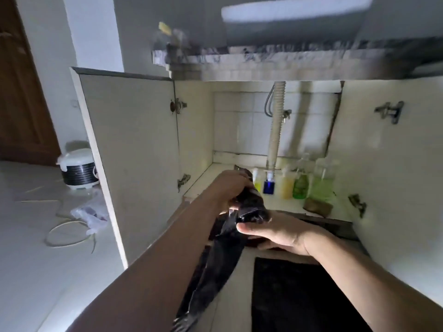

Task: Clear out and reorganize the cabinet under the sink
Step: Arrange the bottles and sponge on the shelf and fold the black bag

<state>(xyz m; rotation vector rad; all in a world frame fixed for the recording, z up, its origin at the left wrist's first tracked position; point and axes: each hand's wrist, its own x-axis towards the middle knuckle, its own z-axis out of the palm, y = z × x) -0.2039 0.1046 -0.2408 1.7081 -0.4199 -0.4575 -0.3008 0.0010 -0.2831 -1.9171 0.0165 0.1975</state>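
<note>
Hands: left hand and right hand both curl fingers round a crumpled black plastic bag.
Done: row of soap bottles lined up inside.
Left: bag unplaced; white rice cooker out on floor.

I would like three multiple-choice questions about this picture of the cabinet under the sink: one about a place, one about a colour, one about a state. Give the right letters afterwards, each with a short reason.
1. Where does the rice cooker stand?
A. on the floor, left of the open left cabinet door
B. inside the cabinet
C. on the countertop

2. What colour is the small bottle just right of the foot of the corrugated drain hose?
A. red
B. blue
C. white

3. What state are the cabinet doors in?
A. both shut
B. only the left one open
C. both open

Answers:
1 A: it sits on the floor tiles beyond the left door.
2 B: its body is dark blue, between yellowish bottles.
3 C: both doors are swung outward and the cabinet's inside shows, while the left hand and the right hand hold a black plastic bag.
</note>
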